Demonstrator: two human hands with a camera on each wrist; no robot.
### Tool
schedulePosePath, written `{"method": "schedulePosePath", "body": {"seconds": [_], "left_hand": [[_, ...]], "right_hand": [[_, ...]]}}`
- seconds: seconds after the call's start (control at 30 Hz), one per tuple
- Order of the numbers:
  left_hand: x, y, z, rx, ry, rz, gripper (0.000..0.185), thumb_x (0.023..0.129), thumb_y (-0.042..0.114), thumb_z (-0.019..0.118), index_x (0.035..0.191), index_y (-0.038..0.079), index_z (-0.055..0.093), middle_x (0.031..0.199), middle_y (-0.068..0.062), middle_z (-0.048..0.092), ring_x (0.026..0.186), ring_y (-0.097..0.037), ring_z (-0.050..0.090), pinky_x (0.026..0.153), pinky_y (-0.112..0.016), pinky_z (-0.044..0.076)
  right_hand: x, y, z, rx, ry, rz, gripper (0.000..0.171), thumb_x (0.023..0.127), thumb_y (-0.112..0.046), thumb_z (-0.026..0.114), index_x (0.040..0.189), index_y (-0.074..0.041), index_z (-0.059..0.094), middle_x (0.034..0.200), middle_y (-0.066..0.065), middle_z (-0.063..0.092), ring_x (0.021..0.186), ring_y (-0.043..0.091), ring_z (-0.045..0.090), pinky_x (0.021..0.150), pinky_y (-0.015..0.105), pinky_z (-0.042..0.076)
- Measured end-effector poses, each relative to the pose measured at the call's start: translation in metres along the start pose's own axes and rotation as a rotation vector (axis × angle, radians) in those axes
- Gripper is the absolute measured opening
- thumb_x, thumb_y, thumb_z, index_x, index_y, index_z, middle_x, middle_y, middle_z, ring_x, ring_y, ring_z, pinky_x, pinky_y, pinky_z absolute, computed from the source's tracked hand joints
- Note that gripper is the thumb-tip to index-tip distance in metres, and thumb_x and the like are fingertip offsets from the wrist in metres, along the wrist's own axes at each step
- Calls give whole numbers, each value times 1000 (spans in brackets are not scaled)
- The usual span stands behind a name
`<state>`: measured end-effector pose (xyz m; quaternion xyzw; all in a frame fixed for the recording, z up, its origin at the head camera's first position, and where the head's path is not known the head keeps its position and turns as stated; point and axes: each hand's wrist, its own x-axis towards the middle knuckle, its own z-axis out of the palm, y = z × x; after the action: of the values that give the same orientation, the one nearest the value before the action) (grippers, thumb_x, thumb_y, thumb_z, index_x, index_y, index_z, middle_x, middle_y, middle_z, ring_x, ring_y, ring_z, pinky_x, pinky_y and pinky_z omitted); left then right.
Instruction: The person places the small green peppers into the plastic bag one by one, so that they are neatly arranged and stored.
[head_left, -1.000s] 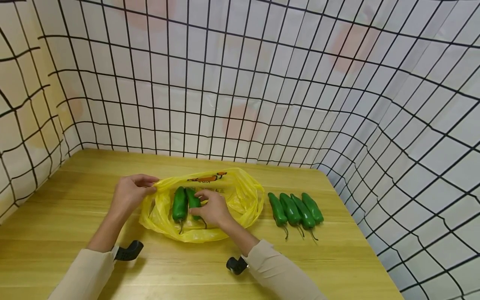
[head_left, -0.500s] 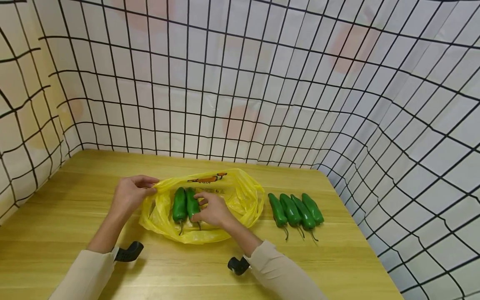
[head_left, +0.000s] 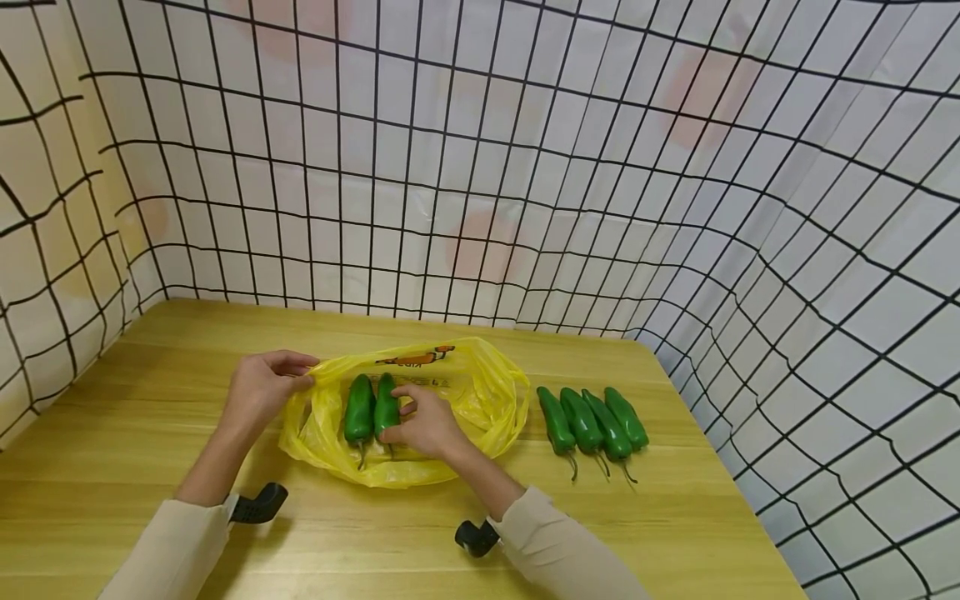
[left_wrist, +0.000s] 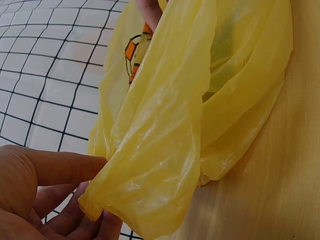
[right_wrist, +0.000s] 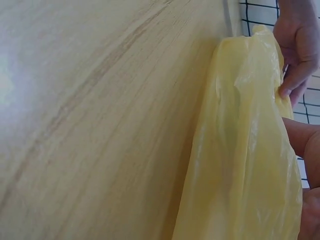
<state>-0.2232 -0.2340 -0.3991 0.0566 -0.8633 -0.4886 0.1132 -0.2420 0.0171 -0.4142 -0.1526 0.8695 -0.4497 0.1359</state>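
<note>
A yellow plastic bag (head_left: 495,417) lies spread open on the table, with two green chili peppers inside. My left hand (head_left: 258,387) pinches the bag's left edge; the left wrist view shows the thumb and fingers (left_wrist: 70,167) at that plastic corner. Inside the bag, the left pepper (head_left: 360,408) lies with its stem toward me. Beside it is the right pepper (head_left: 386,404), held at its right side by my right hand (head_left: 427,421), thumb near the stem end and fingertips higher up. In the right wrist view, the bag wall hides the peppers.
To the right of the bag, several green chili peppers (head_left: 581,419) lie in a row on the wooden table (head_left: 360,542). White panels behind a black wire grid (head_left: 450,167) enclose the back and sides.
The right pepper in the bag has turned straighter, its stem swinging left, and lies alongside the left one. My right hand has shifted slightly. My left hand stays at the bag's edge.
</note>
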Motion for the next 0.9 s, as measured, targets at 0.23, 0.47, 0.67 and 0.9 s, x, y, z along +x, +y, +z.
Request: {"method": "schedulePosePath", "body": {"seconds": [0.23,0.47,0.67,0.9], "left_hand": [[0,0,0,2,-4,8,25,92,5,70,116,0,74,100,-16,75,81,-15,64,65,-21,52],[0,1,1,-4,-8,-5,24,93,6,70,116,-1,74,101,-17,74,83,-17,64,65,-21,52],[-1,0,2,-2,-16,-9,25,92,5,70,116,-1,74,100,-16,74,82,-16,63,64,-21,52],[0,1,1,-4,-14,-21,25,92,6,70,117,-1,74,100,-15,73,84,-17,63,65,-21,52]], "right_hand": [[-1,2,-5,18,20,-9,62,80,-16,86,137,-15,62,117,10,69,103,21,66,72,32,56],[-4,-3,-16,42,50,-39,63,82,-14,84,140,-14,61,123,12,69,106,26,68,76,34,57],[-10,-7,-30,38,69,-57,59,83,-13,83,138,-17,63,125,15,69,95,23,67,77,37,57],[-18,-6,-55,-27,95,-59,57,85,-12,80,139,-16,61,124,11,70,99,25,66,78,37,57]]}}
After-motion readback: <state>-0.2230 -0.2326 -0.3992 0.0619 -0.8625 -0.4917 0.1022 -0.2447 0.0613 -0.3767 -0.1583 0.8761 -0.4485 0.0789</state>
